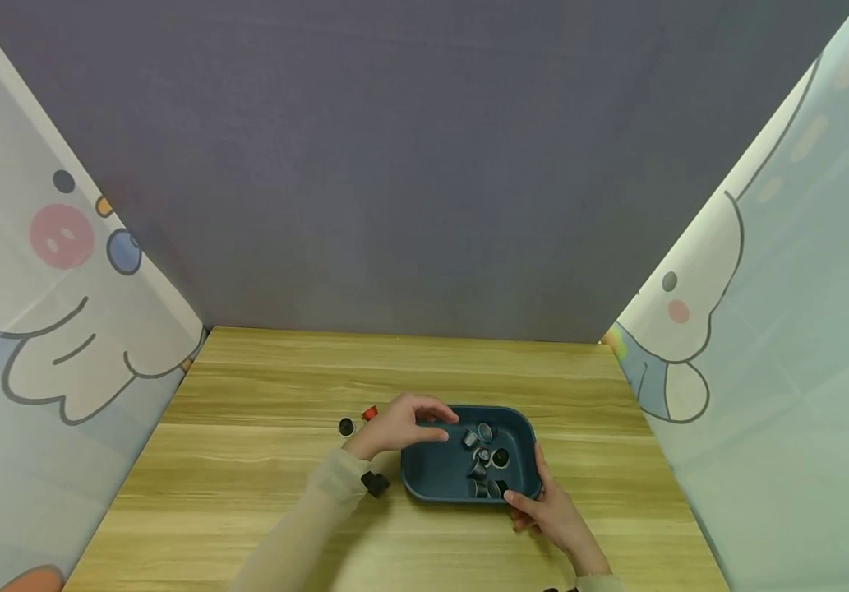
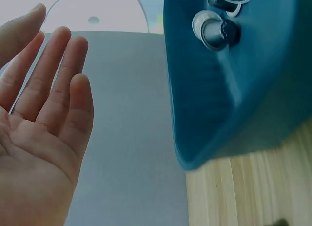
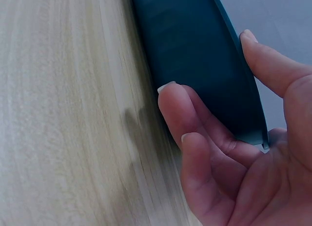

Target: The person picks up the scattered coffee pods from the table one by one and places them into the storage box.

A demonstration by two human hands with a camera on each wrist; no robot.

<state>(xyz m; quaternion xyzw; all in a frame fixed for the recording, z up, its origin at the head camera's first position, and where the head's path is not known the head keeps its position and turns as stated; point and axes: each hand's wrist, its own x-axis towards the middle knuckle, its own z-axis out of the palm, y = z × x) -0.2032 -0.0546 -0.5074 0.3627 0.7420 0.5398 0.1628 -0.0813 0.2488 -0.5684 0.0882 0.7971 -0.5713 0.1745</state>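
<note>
Right hand (image 1: 559, 514) round tray (image 1: 430, 475), wooden table (image 1: 269, 411), grey wall (image 1: 409, 181)

Dark blue round-cornered tray (image 1: 430, 475), near right corner in right hand (image 1: 556, 511), small silvery capsules (image 1: 478, 469) scattered inside

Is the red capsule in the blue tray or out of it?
Out: the head view shows the red capsule on the wooden table, left of the blue tray.
</note>
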